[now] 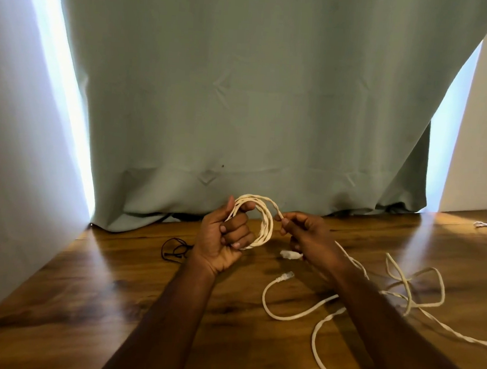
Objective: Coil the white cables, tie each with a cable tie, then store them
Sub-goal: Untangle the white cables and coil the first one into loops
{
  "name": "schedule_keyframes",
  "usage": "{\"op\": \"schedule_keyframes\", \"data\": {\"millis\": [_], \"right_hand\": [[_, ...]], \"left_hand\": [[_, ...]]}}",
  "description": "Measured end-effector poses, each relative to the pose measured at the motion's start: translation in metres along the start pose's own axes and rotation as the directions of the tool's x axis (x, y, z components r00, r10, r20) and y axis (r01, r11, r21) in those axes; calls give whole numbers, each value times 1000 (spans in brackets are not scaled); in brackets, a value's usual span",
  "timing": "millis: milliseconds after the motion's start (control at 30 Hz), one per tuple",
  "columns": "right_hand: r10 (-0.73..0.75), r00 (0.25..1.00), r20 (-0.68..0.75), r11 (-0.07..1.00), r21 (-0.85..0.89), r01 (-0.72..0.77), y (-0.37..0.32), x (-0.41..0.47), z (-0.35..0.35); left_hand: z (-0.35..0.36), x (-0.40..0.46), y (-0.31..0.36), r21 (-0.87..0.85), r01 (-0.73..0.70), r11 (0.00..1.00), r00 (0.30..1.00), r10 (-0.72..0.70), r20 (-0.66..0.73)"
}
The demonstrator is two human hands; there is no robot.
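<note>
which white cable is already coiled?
The twisted white cable gripped in the left hand is looped into a coil; the smooth white patch cables lie loose on the wooden table.

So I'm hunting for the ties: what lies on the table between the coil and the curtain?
Head view: only bare table between coil and curtain.

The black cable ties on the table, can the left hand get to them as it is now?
Probably not yet. The black cable ties lie uncovered on the table, just left of the left hand, but that hand grips the white coil, so it is occupied.
</note>
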State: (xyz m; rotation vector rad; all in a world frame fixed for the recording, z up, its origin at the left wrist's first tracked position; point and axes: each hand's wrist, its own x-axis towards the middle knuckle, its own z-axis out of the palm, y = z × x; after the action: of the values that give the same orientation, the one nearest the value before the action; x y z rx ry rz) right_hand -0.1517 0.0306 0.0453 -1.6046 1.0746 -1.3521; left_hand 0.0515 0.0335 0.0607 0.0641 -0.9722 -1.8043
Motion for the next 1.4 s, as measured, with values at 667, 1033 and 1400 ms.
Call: {"op": "schedule_keyframes", "data": {"millis": [667, 1033, 1400], "right_hand": [[-201, 929, 310, 744, -568, 351, 7, -10, 44], [28, 916, 400, 910, -389, 142, -13, -25, 38], [-221, 874, 433, 760, -485, 432, -25, -27, 40]], "left_hand": [[-1, 8, 9, 54, -166, 985, 974, 173, -148], [-4, 14, 2, 282, -192, 940, 889, 288, -356], [-6, 9, -17, 798, 31, 602, 843, 414, -345]]}}
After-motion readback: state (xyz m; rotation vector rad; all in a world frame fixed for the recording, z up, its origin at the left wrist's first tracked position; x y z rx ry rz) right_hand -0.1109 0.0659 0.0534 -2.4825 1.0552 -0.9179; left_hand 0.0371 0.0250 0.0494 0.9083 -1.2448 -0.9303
